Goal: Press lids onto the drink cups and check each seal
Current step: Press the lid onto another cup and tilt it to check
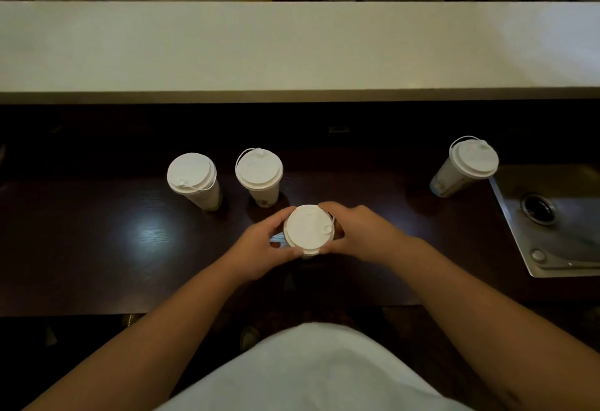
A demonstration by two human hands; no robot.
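Fingers: your left hand and right hand curl around opposite sides of one cup, fingertips resting on the lid's rim, thumbs meeting at the near edge.
Grip: both hands are closed on the cup, neither clenched into a fist (how hard you press cannot be told).
Held cup: a white paper drink cup with a round white plastic lid sits between your fingers; its wall is almost wholly hidden under the lid and your hands.
Beyond your left fingertips: two more white lidded paper cups stand upright, the left cup and the middle cup, just beside each other and apart from your hands.
Far past your right fingers: a fourth white lidded paper cup stands well apart, near the corner of a stainless steel sink.
Under your hands: a dark glossy wooden counter carries all the cups.
Past the cups: a long pale raised countertop runs across.
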